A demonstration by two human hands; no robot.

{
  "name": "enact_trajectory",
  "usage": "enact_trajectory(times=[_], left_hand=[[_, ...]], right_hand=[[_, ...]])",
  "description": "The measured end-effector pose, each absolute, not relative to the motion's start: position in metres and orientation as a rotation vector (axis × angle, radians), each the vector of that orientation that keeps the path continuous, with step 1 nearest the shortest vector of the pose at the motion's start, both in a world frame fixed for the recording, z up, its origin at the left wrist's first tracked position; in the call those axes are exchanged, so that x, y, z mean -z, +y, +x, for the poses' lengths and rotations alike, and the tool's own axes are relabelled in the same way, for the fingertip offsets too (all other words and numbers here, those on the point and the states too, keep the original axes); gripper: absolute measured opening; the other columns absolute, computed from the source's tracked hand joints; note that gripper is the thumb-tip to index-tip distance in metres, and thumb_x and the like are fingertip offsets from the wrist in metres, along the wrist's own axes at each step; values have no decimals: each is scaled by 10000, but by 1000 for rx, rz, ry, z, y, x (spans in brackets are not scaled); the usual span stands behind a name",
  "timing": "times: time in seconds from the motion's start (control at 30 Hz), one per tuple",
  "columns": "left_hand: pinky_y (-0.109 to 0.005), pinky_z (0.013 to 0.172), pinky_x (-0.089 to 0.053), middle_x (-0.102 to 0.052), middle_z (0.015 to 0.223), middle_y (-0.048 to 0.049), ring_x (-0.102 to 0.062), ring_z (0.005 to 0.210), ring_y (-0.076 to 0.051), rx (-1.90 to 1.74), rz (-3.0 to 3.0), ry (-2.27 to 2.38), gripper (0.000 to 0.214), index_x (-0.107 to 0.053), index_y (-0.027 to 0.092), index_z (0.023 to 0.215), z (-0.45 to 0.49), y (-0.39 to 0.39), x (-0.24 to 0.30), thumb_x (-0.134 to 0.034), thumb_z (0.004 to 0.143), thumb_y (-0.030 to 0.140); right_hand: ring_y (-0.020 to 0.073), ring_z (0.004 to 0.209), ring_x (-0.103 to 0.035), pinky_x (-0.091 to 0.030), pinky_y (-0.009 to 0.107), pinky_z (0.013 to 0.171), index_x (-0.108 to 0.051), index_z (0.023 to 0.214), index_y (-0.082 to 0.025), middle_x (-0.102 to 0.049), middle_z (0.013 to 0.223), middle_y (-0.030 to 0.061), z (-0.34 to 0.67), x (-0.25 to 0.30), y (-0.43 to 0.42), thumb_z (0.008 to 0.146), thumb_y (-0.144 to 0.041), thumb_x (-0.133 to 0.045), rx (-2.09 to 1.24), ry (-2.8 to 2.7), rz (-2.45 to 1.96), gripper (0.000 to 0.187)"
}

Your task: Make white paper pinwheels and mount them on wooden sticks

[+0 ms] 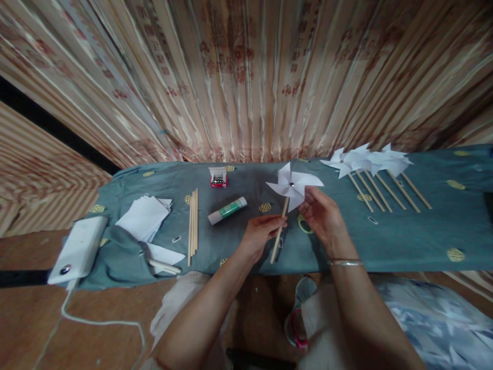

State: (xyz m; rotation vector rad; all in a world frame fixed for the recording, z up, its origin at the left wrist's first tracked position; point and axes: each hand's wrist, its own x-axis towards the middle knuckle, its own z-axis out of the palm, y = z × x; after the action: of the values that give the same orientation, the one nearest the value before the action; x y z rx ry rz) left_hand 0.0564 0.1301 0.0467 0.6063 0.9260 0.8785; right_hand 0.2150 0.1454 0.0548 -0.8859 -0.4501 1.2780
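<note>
My left hand point(260, 235) pinches the wooden stick point(279, 232) of a white paper pinwheel point(293, 186), held upright above the teal cloth point(408, 231). My right hand point(322, 215) touches the lower right blade of the pinwheel with its fingers curled. A metal pin sits at the pinwheel's centre.
Several finished pinwheels point(367, 160) lie at the back right. To the left are a glue stick point(227, 210), a red box of pins point(218, 177), loose sticks point(193, 226), cut white paper point(144, 217), scissors point(164, 265) and a white device point(78, 249) with a cable. A curtain hangs behind.
</note>
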Motion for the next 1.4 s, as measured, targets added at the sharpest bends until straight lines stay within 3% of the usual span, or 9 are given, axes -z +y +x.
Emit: enact_trajectory(times=[0.2, 0.43, 0.67, 0.9, 1.17, 1.3, 1.4], left_hand=[[-233, 627, -429, -709, 694, -58, -584, 664, -122, -887, 619, 930, 406, -785, 147, 719, 57, 130, -45, -906, 428, 401], [-228, 625, -428, -709, 690, -58, -589, 663, -121, -886, 611, 922, 399, -785, 143, 715, 58, 130, -43, -905, 423, 387], [-231, 637, -429, -711, 691, -56, -591, 665, -120, -896, 607, 911, 375, -783, 142, 724, 58, 130, -43, -900, 444, 362], [-237, 638, -424, -713, 690, -57, -595, 663, -122, -901, 608, 910, 390, -778, 141, 722, 59, 131, -42, -903, 438, 377], [-225, 640, -422, -714, 698, -56, -602, 672, -117, -902, 606, 913, 392, -779, 138, 732, 57, 132, -43, -903, 442, 370], [-231, 643, -431, -719, 706, -60, -604, 671, -122, -893, 608, 912, 394, -781, 142, 725, 56, 131, -44, -905, 436, 379], [-239, 661, -439, -723, 719, -64, -609, 687, -127, -880, 618, 912, 396, -782, 139, 742, 56, 130, -43, -904, 448, 374]], right_hand=[[83, 526, -643, -540, 155, 481, -706, 725, -202, -726, 682, -38, 210, -51, 147, 549, -254, -876, -1297, -432, -957, 249], [78, 532, -642, -541, 137, 482, -714, 694, -191, -724, 663, -37, 210, -54, 147, 520, -213, -881, -1281, -436, -964, 242], [84, 551, -657, -560, 131, 489, -726, 701, -151, -743, 676, -9, 206, -55, 147, 418, -223, -934, -1335, -379, -975, 358], [74, 524, -628, -536, 137, 454, -717, 703, -173, -719, 659, -34, 202, -50, 146, 469, -202, -922, -1369, -406, -940, 312], [94, 551, -653, -536, 145, 471, -721, 719, -171, -718, 648, -14, 205, -49, 146, 437, -323, -941, -1353, -458, -946, 388], [120, 613, -690, -563, 169, 513, -710, 758, -197, -740, 711, -1, 215, -51, 147, 524, -444, -895, -1310, -411, -932, 387], [116, 625, -692, -576, 179, 548, -690, 762, -206, -738, 742, -13, 220, -52, 147, 605, -432, -858, -1255, -391, -922, 323]])
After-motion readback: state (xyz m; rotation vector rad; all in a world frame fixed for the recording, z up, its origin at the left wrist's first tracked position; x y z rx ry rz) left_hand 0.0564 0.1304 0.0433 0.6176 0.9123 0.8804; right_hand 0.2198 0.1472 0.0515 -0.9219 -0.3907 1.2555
